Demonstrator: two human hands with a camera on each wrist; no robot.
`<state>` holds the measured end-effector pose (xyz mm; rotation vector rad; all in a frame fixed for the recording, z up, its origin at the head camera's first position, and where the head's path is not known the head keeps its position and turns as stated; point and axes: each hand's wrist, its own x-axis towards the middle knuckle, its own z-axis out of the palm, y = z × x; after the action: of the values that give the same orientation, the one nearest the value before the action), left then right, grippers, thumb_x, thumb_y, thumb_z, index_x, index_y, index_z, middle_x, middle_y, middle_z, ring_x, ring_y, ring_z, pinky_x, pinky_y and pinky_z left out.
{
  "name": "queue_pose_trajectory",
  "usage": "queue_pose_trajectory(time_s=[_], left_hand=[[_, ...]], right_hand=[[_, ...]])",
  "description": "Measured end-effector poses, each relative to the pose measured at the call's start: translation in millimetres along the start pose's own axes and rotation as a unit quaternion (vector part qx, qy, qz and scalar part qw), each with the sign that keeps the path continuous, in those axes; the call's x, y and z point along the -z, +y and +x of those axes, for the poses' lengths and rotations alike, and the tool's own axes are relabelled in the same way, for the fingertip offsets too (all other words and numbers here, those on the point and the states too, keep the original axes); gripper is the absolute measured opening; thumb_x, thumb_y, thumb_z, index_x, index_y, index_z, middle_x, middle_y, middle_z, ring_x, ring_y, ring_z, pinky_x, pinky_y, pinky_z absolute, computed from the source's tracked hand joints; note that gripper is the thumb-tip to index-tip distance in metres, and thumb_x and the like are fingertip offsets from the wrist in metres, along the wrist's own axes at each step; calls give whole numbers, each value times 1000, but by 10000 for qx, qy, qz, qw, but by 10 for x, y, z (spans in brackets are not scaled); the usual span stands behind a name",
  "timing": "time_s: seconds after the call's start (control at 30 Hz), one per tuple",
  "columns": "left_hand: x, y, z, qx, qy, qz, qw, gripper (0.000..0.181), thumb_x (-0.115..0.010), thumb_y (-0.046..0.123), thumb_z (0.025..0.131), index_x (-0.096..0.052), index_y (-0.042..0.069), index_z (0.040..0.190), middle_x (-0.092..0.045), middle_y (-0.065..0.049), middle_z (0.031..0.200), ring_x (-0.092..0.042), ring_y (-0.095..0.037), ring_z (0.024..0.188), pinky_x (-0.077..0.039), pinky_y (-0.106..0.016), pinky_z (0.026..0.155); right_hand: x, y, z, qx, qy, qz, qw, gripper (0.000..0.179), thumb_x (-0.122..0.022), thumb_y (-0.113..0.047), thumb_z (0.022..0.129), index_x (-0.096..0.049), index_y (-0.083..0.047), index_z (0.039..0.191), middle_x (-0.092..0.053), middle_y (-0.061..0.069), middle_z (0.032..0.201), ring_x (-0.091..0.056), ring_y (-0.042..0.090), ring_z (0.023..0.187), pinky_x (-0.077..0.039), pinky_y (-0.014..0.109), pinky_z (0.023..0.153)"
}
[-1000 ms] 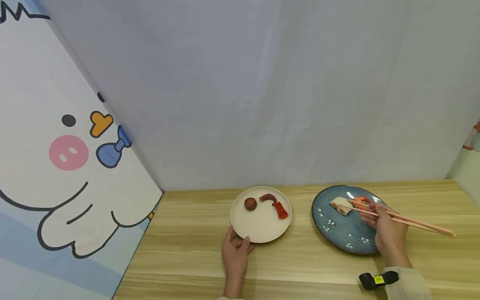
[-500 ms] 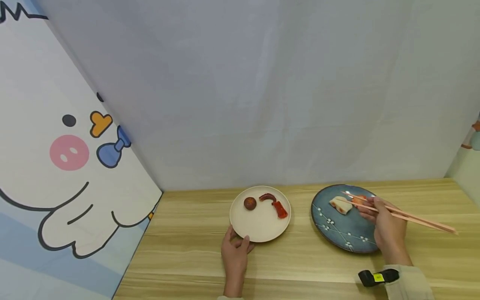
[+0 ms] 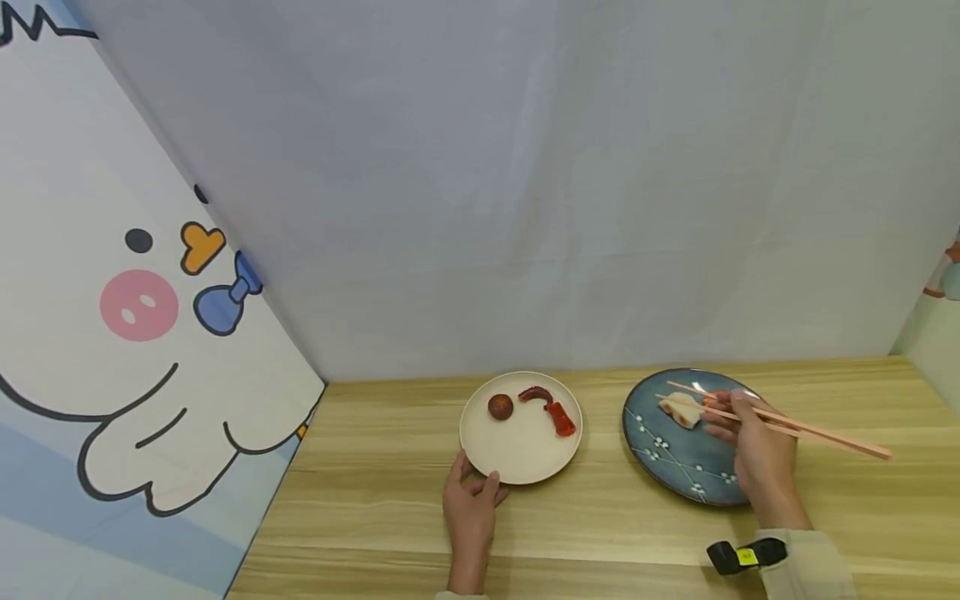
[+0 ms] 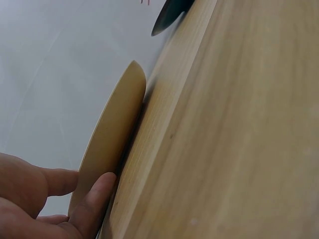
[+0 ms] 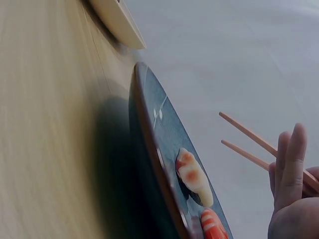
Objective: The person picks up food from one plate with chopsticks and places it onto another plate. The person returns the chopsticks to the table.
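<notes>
In the head view my left hand [image 3: 471, 508] holds the near-left rim of a cream plate [image 3: 517, 454], thumb and fingers at its edge. A round brown piece of food [image 3: 500, 407], a dark red curved piece [image 3: 536, 393] and a bright red piece [image 3: 560, 419] lie on it. My right hand [image 3: 765, 458] grips a pair of pinkish chopsticks [image 3: 817, 433] over a blue plate [image 3: 660, 467] with white blossoms. Their tips stand apart with nothing between them, raised off the plate in the right wrist view. Below are a pale, brown-spotted piece [image 5: 193, 177] and a red-and-white striped piece [image 5: 213, 226].
Both plates stand on a light wood table [image 3: 600, 533], with a gap between them. A grey-white cloth [image 3: 570, 208] hangs behind the far edge. On the left is a cartoon-printed panel [image 3: 142, 375]. A black wrist strap [image 3: 750, 556] sits at the right sleeve.
The right hand has shifted left with the chopsticks, and their tips have moved left and up past the pale piece. The left hand and the cream plate have stayed still.
</notes>
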<state>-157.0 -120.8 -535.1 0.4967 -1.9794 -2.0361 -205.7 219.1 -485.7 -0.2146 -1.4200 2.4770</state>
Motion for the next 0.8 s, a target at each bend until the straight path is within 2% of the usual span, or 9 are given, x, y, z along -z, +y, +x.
queue_pose_trajectory(time_s=[0.3,0.6,0.73,0.8], left_hand=[[-4,-11,8,-54,54,-14,10000,70,-65,-20,92,-31,-21,154,-49,-35,132,-67,-17,82,-69,-30,72],[-3,-4,6,-103,59,-43,9999,70,-65,-20,92,-32,-22,153,-50,-34,130,-67,-17,80,-68,-28,72],[0,5,-2,-108,52,-92,9999,70,-66,-21,92,-32,-22,153,-50,-34,129,-66,-15,79,-68,-27,72],[0,7,-3,-106,43,-118,9999,70,-65,-21,92,-31,-22,153,-50,-34,130,-65,-15,80,-68,-27,73]], right_hand=[[-105,41,-48,43,-188,-250,9995,30,-54,-8,111,-76,-9,91,-75,1,85,-76,10,72,-66,23,63],[-249,142,-126,222,-689,-758,9945,26,-53,-11,111,-75,-9,97,-76,-2,89,-76,8,75,-67,23,64],[-303,198,-163,193,-836,-1035,9909,24,-53,-12,112,-73,-1,103,-74,-2,89,-76,9,76,-66,24,62],[-333,225,-181,206,-884,-1144,9893,24,-53,-13,112,-73,-1,104,-74,-1,89,-75,10,75,-66,25,62]])
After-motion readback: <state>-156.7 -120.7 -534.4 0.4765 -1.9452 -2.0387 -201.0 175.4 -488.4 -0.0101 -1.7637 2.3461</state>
